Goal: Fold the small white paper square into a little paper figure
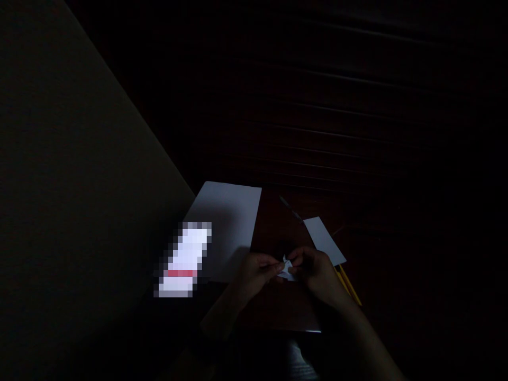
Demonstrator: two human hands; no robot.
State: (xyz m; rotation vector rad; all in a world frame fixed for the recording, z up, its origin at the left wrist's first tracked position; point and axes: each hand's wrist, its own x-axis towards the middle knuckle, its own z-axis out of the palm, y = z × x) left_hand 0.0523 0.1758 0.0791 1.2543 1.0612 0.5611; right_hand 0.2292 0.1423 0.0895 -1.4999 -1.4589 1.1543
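In a dim corner seen through my head camera, a dark, ribbed surface (309, 106) fills the upper background, while a drab, plain wall (71, 174) slopes down the left side. Below them I have a dark reddish tabletop (278, 312), faintly lit. A large white sheet (238, 211) lies on its left part, and a bright, pixelated rectangle (184, 259) with a red band overlaps the sheet's lower left in my view; its details are blocked out. My left hand (256, 272) and right hand (315, 270) meet near the table's front, fingertips nearly together, each pinching a side of the same item. A smaller white sheet (324, 241) lies slanted just beyond the right hand, with two yellow sticks (351, 286) at its lower edge and a slim pen (291, 209) ending at its upper left corner. Smallest of all, a little white paper piece (286, 269), seemingly folded, sits between both hands' fingers; I cannot tell whether it touches the table.
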